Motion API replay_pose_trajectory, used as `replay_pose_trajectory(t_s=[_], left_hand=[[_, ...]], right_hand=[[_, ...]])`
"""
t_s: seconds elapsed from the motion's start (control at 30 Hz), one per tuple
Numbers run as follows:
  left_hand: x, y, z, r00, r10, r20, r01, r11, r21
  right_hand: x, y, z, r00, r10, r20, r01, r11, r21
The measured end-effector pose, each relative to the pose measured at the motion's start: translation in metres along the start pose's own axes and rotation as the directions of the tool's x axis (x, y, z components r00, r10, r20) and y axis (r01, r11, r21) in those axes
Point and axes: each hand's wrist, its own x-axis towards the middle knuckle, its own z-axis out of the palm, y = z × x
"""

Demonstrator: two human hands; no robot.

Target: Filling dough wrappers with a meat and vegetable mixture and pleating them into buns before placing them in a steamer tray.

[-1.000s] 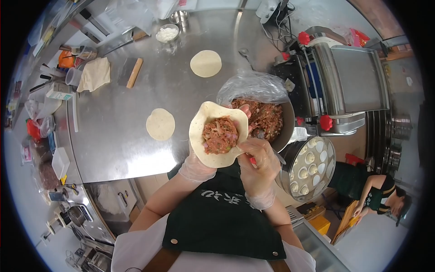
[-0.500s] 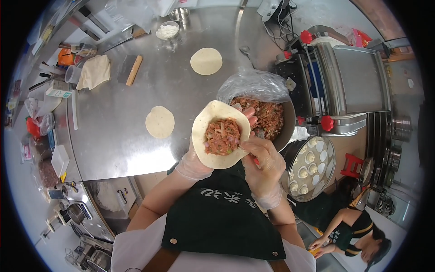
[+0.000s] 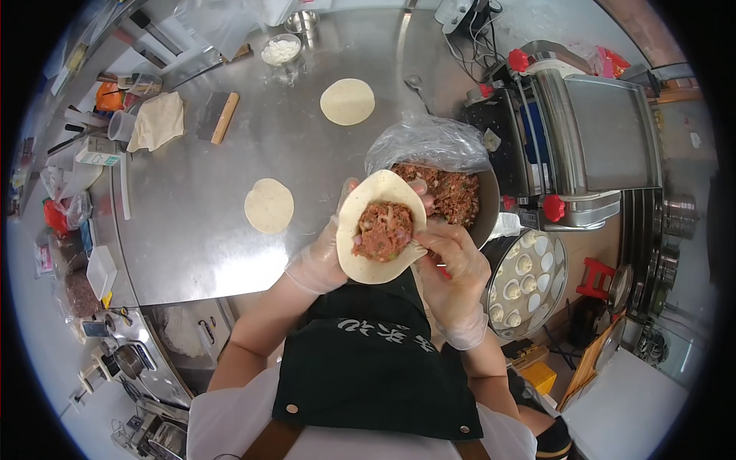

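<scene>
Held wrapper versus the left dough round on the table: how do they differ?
The held wrapper is slightly cupped; the left dough round lies flat.
The held wrapper carries meat filling; the left dough round is bare.
The left hand supports the held wrapper while the right hand pinches its edge; the left dough round rests on the table, untouched.
Both are pale, thin dough.

fisheye view: the head-worn camera is facing steeply downward, taking in the nearby hands (image 3: 458, 277) and counter (image 3: 192, 211) beyond.
</scene>
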Motion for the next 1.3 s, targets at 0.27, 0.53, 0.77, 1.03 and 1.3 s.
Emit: replay_pose_trajectory(t_s=[0.27,0.53,0.77,1.03,1.3], left_hand=[[-0.027,0.013,0.001,0.955,-0.166,-0.247,0.193,0.977,0.092],[-0.025,0.014,0.014,0.922,-0.116,-0.37,0.207,0.954,0.218],[-0.024,0.019,0.018,0.906,-0.131,-0.402,0.254,0.929,0.269],[-0.016,0.034,0.023,0.917,-0.213,-0.337,0.342,0.854,0.391],[-0.016,0.032,0.022,0.905,-0.221,-0.365,0.359,0.857,0.371]], right_hand=[[-0.008,0.001,0.013,0.983,0.181,-0.02,-0.174,0.967,0.188],[-0.014,0.009,0.011,1.0,0.021,0.007,-0.021,0.997,0.074],[0.003,-0.001,0.004,0.991,0.091,0.099,-0.091,0.996,-0.005],[0.003,0.007,0.001,0.981,-0.084,0.173,0.07,0.994,0.085],[-0.003,-0.004,0.004,0.982,0.159,0.101,-0.166,0.984,0.068]])
